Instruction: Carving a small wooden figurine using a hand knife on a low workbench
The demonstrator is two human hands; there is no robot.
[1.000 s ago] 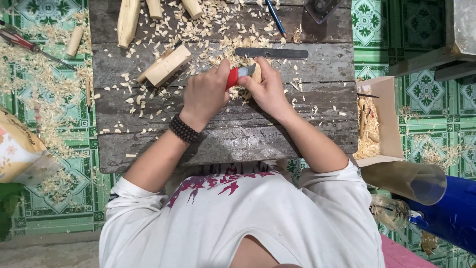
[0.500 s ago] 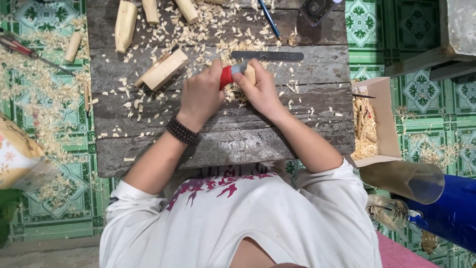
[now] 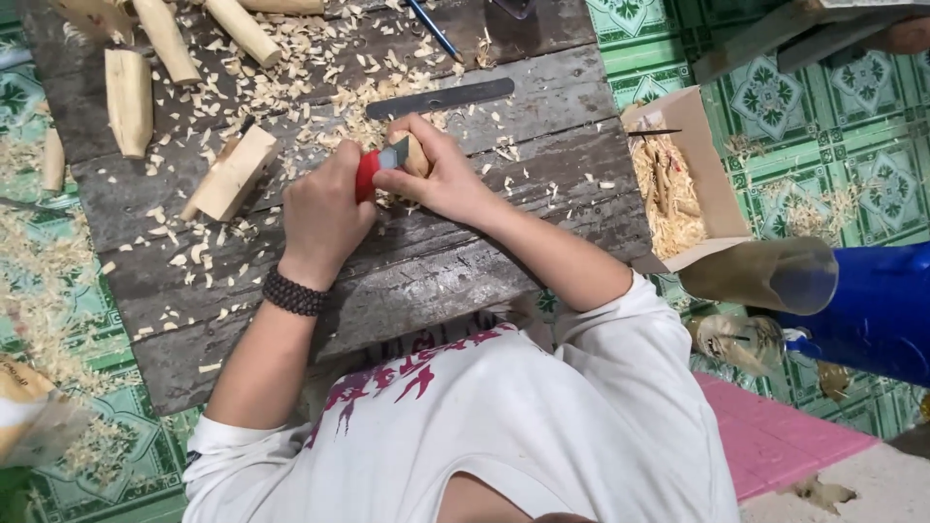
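Both hands whittle beside an open brown cardboard box.

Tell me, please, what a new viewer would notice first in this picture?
First, the two hands at the middle of the dark wooden board: the left hand grips a red-handled knife, its blade against a small wood piece in the right hand. Pale shavings cover the board's far side, among cut wood blocks. A cardboard box of shavings stands at the right.

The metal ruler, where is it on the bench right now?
In the head view the metal ruler lies flat on the wooden bench, just beyond the right hand, with a blue pen farther up and wood shavings to its left.
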